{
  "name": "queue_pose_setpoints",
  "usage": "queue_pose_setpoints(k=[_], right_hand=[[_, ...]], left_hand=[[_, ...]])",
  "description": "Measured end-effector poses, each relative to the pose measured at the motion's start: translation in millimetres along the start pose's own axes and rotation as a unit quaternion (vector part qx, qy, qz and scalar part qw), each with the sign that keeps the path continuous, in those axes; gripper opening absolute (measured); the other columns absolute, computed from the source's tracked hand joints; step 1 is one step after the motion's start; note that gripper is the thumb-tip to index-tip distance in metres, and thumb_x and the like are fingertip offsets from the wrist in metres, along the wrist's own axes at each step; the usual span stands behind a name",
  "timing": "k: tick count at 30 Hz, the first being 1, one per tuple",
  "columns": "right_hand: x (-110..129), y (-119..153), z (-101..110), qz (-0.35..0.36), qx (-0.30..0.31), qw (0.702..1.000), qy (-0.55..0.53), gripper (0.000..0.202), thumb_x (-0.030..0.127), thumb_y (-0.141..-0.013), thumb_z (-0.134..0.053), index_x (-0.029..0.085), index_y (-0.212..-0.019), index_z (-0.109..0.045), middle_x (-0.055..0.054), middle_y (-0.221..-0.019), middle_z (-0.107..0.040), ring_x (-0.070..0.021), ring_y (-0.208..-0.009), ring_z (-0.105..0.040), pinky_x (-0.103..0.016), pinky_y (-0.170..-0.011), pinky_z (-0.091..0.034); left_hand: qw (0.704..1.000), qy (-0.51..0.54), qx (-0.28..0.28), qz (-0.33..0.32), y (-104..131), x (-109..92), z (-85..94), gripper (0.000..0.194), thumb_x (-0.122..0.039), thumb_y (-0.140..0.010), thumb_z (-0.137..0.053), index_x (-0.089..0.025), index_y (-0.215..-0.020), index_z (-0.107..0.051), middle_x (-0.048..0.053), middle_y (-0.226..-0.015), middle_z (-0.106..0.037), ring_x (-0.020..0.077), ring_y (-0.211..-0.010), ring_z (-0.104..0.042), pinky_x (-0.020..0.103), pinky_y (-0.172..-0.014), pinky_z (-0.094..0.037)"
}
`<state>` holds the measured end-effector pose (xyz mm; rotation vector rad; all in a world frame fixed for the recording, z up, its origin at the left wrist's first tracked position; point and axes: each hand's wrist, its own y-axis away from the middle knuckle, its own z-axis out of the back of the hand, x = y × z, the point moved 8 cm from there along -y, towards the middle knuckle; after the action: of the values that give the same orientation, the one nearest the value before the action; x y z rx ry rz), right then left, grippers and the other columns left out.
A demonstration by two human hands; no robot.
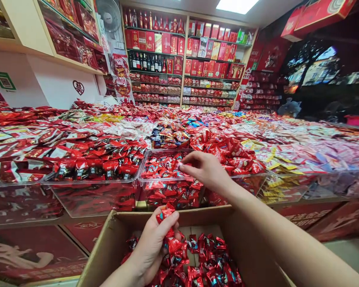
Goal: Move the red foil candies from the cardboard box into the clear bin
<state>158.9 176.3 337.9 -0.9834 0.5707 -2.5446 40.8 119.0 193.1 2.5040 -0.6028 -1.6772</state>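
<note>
My left hand (155,241) is closed around a few red-wrapped candies (166,213) above an open cardboard box (205,214). Inside that box lie many loose red candies (211,253) with bits of blue on their wrappers. My right hand (208,169) reaches over a clear plastic bin (143,180) of similar red candies (161,165). Its thumb and forefinger come together in a pinch at the bin's right side. A small pale pink spot shows at the fingertips, too small to name.
Clear bins of dark-and-red packets (94,169) and red packets (242,161) flank the middle bin. Yellow packets (277,159) lie farther right. Shelves of bottles and boxes (155,42) stand at the back, with a fan (107,16) at upper left.
</note>
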Motion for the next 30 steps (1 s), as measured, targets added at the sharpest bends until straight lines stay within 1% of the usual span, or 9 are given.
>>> queue_pose_setpoints(k=[5, 11, 13, 15, 17, 20, 24, 27, 30], right_hand=[[-7, -40, -30, -0.015, 0.004, 0.993, 0.115, 0.002, 0.017, -0.064, -0.057, 0.015, -0.065, -0.059, -0.004, -0.068, -0.063, -0.0156, -0.066, -0.055, -0.025, -0.06, -0.039], [-17, -43, -36, -0.061, 0.03, 0.984, 0.165, 0.013, 0.025, -0.06, -0.062, 0.014, -0.054, -0.058, -0.008, -0.058, -0.061, -0.0185, -0.056, -0.055, -0.026, -0.052, -0.037], [-12, -40, -32, -0.059, 0.023, 0.984, 0.164, 0.018, 0.03, -0.065, -0.058, 0.014, -0.056, -0.058, -0.008, -0.061, -0.06, -0.0181, -0.058, -0.055, -0.027, -0.054, -0.038], [0, -29, -25, -0.033, -0.003, 0.988, 0.154, 0.023, 0.033, -0.076, -0.046, 0.015, -0.066, -0.058, -0.008, -0.073, -0.061, -0.0165, -0.069, -0.055, -0.026, -0.062, -0.039], [21, -5, -24, 0.042, -0.013, 0.992, 0.12, 0.028, 0.034, -0.083, -0.036, 0.017, -0.073, -0.056, -0.006, -0.079, -0.058, -0.0137, -0.078, -0.052, -0.023, -0.07, -0.037], [42, 52, -41, 0.157, 0.059, 0.984, 0.06, 0.026, 0.032, -0.082, -0.037, 0.017, -0.071, -0.055, -0.004, -0.074, -0.055, -0.0127, -0.073, -0.049, -0.021, -0.066, -0.038], [11, 106, -71, 0.075, 0.164, 0.983, 0.017, 0.011, 0.024, -0.077, -0.047, 0.017, -0.077, -0.056, -0.004, -0.079, -0.054, -0.0127, -0.07, -0.049, -0.021, -0.061, -0.039], [-18, 116, -84, -0.004, 0.208, 0.978, -0.036, 0.016, 0.025, -0.07, -0.056, 0.017, -0.084, -0.057, -0.003, -0.082, -0.053, -0.0125, -0.072, -0.051, -0.019, -0.062, -0.041], [-32, 113, -86, -0.044, 0.216, 0.973, -0.068, 0.02, 0.023, -0.069, -0.055, 0.018, -0.088, -0.059, -0.004, -0.086, -0.054, -0.0136, -0.078, -0.052, -0.02, -0.068, -0.041]], left_hand=[[0.999, -0.033, -0.011, -0.001, 3, 0, 1.6, 0.024, -0.031, -0.069, -0.059, -0.024, -0.084, -0.042, -0.008, -0.052, -0.047, 0.005, -0.044, -0.043, 0.015, -0.041, -0.033], [0.999, -0.029, -0.014, 0.005, 3, 1, 0.8, 0.032, -0.03, -0.066, -0.062, -0.024, -0.088, -0.04, -0.009, -0.052, -0.046, 0.0055, -0.042, -0.042, 0.015, -0.039, -0.033], [1.0, -0.028, -0.012, 0.005, 3, 1, -0.1, 0.032, -0.03, -0.066, -0.062, -0.023, -0.088, -0.04, -0.009, -0.051, -0.045, 0.0059, -0.042, -0.042, 0.016, -0.038, -0.033], [0.999, -0.035, -0.013, -0.005, 3, -1, 0.1, 0.031, -0.03, -0.066, -0.062, -0.022, -0.088, -0.041, -0.009, -0.051, -0.046, 0.0063, -0.043, -0.043, 0.016, -0.039, -0.033], [0.999, -0.044, -0.009, -0.007, 2, -2, 0.0, 0.034, -0.029, -0.066, -0.061, -0.022, -0.092, -0.041, -0.008, -0.052, -0.049, 0.0065, -0.043, -0.044, 0.016, -0.04, -0.033], [0.997, -0.07, 0.027, -0.012, -1, 4, -4.2, 0.034, -0.017, -0.064, -0.061, -0.02, -0.094, -0.044, -0.007, -0.051, -0.052, 0.0072, -0.043, -0.045, 0.017, -0.042, -0.033], [0.992, -0.11, 0.062, -0.002, -8, 35, -8.9, 0.04, 0.0, -0.053, -0.055, -0.018, -0.088, -0.049, -0.008, -0.051, -0.051, 0.0089, -0.043, -0.046, 0.02, -0.043, -0.036], [0.99, -0.123, 0.052, 0.043, -13, 60, -7.3, 0.048, 0.001, -0.049, -0.05, -0.018, -0.092, -0.048, -0.009, -0.046, -0.048, 0.0074, -0.037, -0.042, 0.02, -0.04, -0.033], [0.988, -0.111, 0.051, 0.1, -16, 71, -6.7, 0.053, 0.003, -0.043, -0.042, -0.018, -0.092, -0.047, -0.009, -0.045, -0.049, 0.0073, -0.035, -0.042, 0.02, -0.04, -0.032]])
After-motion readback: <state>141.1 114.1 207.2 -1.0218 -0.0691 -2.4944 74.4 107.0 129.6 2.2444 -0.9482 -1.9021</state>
